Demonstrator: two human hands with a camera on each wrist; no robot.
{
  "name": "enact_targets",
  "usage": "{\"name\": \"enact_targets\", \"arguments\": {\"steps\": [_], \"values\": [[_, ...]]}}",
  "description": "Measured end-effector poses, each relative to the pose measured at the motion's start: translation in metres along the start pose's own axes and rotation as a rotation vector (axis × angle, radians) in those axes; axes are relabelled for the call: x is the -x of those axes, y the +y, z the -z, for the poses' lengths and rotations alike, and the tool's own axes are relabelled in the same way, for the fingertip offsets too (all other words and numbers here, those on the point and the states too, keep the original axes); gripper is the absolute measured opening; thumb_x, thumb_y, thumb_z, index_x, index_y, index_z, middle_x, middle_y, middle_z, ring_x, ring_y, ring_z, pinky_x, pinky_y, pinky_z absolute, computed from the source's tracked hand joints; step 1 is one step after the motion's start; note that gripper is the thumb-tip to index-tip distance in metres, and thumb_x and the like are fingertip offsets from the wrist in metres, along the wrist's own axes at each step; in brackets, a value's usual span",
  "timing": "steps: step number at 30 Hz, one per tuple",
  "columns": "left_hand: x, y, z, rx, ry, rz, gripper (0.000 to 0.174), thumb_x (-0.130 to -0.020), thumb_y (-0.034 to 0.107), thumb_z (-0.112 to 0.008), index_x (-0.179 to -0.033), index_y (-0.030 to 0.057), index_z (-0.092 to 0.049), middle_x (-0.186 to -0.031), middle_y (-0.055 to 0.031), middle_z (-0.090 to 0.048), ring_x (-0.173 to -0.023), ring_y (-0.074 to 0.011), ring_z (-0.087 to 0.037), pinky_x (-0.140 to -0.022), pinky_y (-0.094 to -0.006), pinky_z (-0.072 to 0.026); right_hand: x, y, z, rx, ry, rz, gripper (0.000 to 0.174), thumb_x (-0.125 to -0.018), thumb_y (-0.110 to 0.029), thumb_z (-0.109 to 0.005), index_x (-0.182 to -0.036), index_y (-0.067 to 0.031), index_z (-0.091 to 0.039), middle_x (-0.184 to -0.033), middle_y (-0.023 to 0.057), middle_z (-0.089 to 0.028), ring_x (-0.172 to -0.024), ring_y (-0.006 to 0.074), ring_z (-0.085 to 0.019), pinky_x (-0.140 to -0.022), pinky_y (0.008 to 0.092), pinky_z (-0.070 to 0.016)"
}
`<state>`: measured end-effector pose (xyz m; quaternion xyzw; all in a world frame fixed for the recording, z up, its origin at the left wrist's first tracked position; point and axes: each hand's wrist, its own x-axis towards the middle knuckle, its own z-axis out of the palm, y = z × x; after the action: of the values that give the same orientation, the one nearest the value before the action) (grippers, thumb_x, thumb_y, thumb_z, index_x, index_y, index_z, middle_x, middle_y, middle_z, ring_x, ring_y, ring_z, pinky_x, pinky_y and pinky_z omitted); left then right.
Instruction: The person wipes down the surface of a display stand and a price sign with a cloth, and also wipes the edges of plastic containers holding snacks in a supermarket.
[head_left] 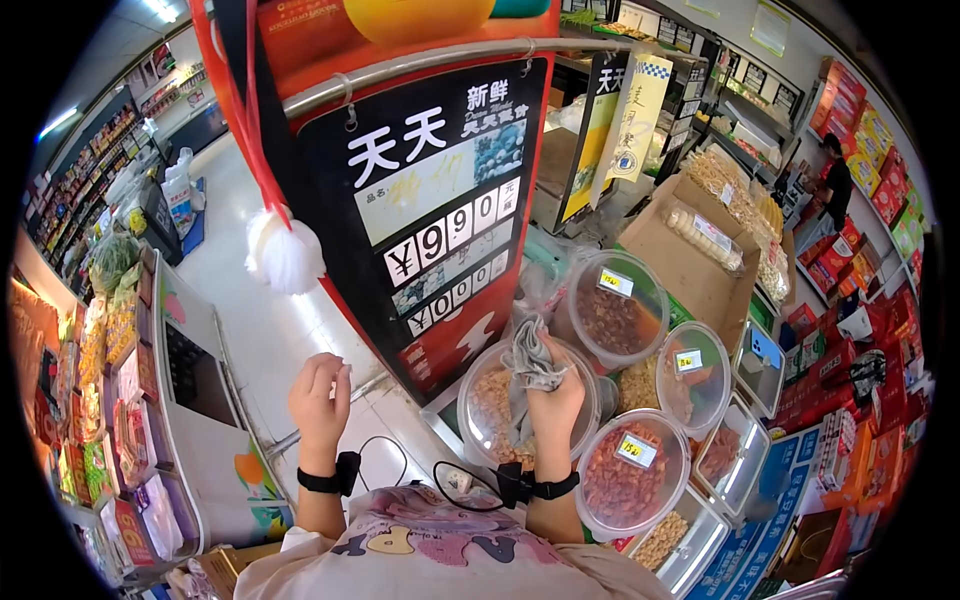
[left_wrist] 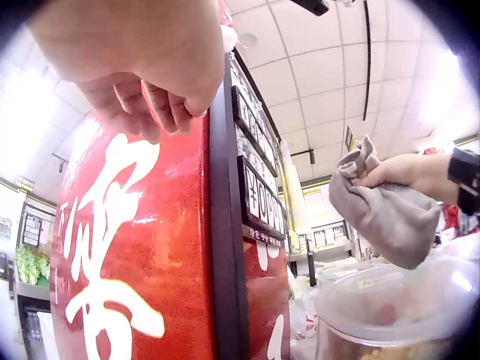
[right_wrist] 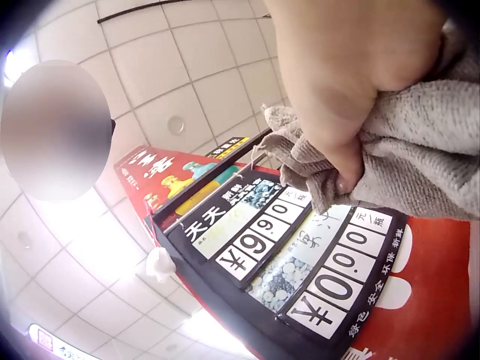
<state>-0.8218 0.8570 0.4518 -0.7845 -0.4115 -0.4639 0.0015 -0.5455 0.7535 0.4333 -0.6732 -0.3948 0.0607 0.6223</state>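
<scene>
A bunched grey cloth (head_left: 536, 358) hangs from my right hand (head_left: 558, 400), which grips it over a round clear-lidded tub (head_left: 482, 412). In the right wrist view the thumb presses into the folds of the cloth (right_wrist: 420, 142). The cloth's lower end dangles above the tub's lid (left_wrist: 397, 300) in the left wrist view. My left hand (head_left: 320, 398) is raised over the aisle floor, left of the black price board (head_left: 430, 215), with nothing in it. Its fingers (left_wrist: 157, 105) are loosely bent beside the red display stand (left_wrist: 142, 247).
More lidded tubs of dried snacks, such as a dark-filled one (head_left: 618, 310) and a reddish one (head_left: 633, 475), stand on the right. Behind them is a cardboard box (head_left: 650, 240). A white counter (head_left: 200, 400) borders the aisle at left. A person (head_left: 835, 190) stands far right.
</scene>
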Motion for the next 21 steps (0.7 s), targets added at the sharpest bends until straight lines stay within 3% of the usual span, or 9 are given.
{"name": "enact_targets", "arguments": {"steps": [4,7,13,20,21], "values": [[0.001,0.007,0.001,0.032,0.004,0.075,0.008,-0.083,0.001,-0.068,-0.089,0.0039,-0.063,-0.094,-0.0089,-0.066,-0.063,-0.0201,-0.063,-0.059,-0.0293,-0.0504,0.003,0.001,0.0,0.004,-0.039,-0.039,0.047,-0.075,-0.002,-0.071,-0.122,-0.0064,-0.067,-0.121,0.0157,-0.067,-0.111,0.0284,-0.065,-0.096,0.0337,-0.0487],[0.001,0.01,0.002,0.058,-0.025,0.077,0.009,-0.082,0.0,-0.067,-0.09,0.0041,-0.063,-0.094,-0.0088,-0.067,-0.065,-0.0203,-0.063,-0.059,-0.0295,-0.0508,0.004,0.01,-0.006,0.01,-0.002,0.015,0.05,-0.073,0.001,-0.071,-0.123,-0.0066,-0.067,-0.109,0.0139,-0.07,-0.099,0.0214,-0.067,-0.088,0.0304,-0.0494],[0.0,0.013,0.001,0.066,-0.082,0.033,0.012,-0.08,-0.002,-0.064,-0.091,0.0046,-0.064,-0.093,-0.0085,-0.067,-0.068,-0.0218,-0.064,-0.061,-0.0301,-0.0511,-0.011,0.022,-0.022,-0.014,-0.017,-0.004,0.049,-0.074,-0.001,-0.071,-0.123,-0.0072,-0.067,-0.103,0.0123,-0.071,-0.091,0.0191,-0.067,-0.082,0.0303,-0.0502],[-0.017,0.03,0.006,0.076,-0.185,0.008,0.017,-0.079,0.001,-0.065,-0.095,0.0066,-0.065,-0.095,-0.0095,-0.068,-0.078,-0.0275,-0.066,-0.067,-0.0338,-0.0525,-0.056,0.025,-0.052,-0.075,0.022,0.084,0.047,-0.076,0.006,-0.066,-0.122,-0.005,-0.066,-0.107,0.013,-0.071,-0.096,0.02,-0.067,-0.086,0.0297,-0.0501],[-0.019,0.032,0.003,0.053,-0.14,-0.092,0.022,-0.078,0.001,-0.066,-0.099,0.007,-0.065,-0.099,-0.0086,-0.069,-0.08,-0.0277,-0.067,-0.067,-0.0342,-0.0527,-0.06,0.021,-0.054,-0.052,0.051,0.132,0.048,-0.076,0.007,-0.065,-0.122,-0.0048,-0.066,-0.108,0.0133,-0.071,-0.097,0.0204,-0.067,-0.087,0.0296,-0.05]]}}
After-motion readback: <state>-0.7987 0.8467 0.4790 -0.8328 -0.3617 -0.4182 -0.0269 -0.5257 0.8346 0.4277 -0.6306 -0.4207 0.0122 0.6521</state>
